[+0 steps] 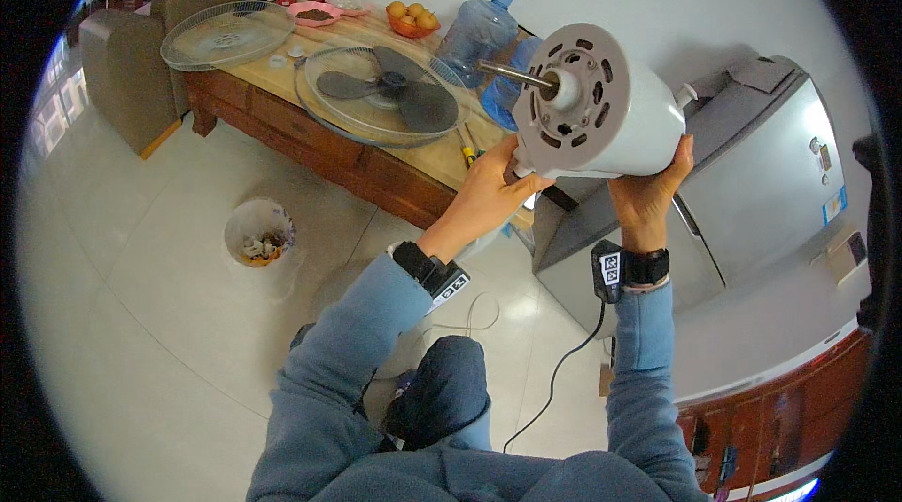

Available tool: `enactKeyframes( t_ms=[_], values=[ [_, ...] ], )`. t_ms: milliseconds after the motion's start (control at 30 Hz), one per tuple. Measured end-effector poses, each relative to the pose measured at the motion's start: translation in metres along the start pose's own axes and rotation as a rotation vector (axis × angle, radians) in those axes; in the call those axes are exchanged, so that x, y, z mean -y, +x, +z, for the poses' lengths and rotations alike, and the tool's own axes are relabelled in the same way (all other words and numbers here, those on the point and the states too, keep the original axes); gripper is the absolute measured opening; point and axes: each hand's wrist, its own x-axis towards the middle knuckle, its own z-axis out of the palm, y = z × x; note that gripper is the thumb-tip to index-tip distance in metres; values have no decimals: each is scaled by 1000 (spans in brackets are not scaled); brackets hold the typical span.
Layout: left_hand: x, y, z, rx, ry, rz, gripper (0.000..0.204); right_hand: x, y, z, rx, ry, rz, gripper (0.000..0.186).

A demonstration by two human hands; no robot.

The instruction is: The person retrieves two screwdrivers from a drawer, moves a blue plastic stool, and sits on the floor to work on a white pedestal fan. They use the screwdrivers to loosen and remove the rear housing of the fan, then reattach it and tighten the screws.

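Observation:
A white fan motor housing [629,117] with a slotted front face and a steel shaft pointing left is raised over the table's right end. My left hand [484,192] grips it at the lower left, thumb along its underside; my right hand [648,192] holds it from below at the lower right, fingers curled round it. Behind it on the wooden table [301,154] lie a fan guard [315,107] with dark blades [423,102] and another round wire guard [225,37]. A yellow-handled tool [468,154] lies near my left hand, partly hidden.
Water jugs [474,32], a bowl of fruit [412,23] and a pink dish [315,14] stand along the table's back. A grey fridge [752,182] is at right, a sofa [127,79] at far left. A bin [258,220] and cables [554,375] are below.

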Motion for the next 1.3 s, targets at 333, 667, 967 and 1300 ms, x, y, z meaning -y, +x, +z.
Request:
enactKeyframes(
  t_ms=[333, 667, 967, 1300],
  values=[
    [4, -1, 1, -26, 80, 50, 39, -1, 1, -3, -31, -33, 13, 61],
    [9, 4, 3, 3, 19, -57, 53, -2, 3, 2, -68, 1, -7, 58],
    [-26, 11, 0, 8, -327, 175, 70, -7, -2, -10, -55, 102, 166, 73],
    [-24, 10, 2, -69, -244, 38, 61, -4, 6, -3, -12, -105, 79, 81]
  ],
)
